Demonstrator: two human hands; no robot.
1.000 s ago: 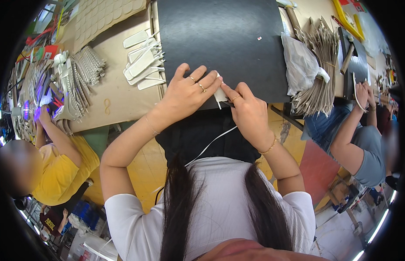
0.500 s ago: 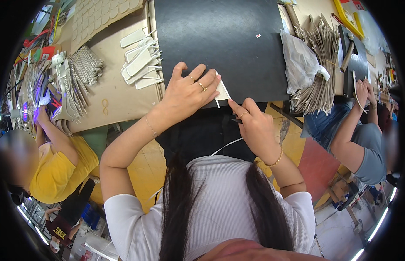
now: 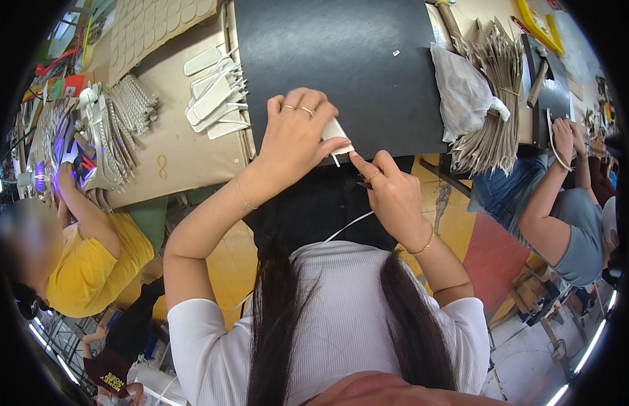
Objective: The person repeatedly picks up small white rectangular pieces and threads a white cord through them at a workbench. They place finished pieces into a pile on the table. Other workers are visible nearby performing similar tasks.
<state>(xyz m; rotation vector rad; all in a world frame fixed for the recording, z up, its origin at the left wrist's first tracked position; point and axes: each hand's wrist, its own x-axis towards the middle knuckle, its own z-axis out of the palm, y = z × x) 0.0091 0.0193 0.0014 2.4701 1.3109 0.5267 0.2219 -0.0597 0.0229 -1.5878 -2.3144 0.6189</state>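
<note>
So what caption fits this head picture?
Left hand holds a small white piece at the black mat edge; right hand pinches beside it.

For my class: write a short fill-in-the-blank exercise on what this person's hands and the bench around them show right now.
1. The left hand holds a small white piece at the edge of a ____ mat.
2. The right hand wears a gold ____ at the wrist.
3. The stack of white pieces lies to the ____ of the mat.

Missing words: black; bracelet; left
</note>
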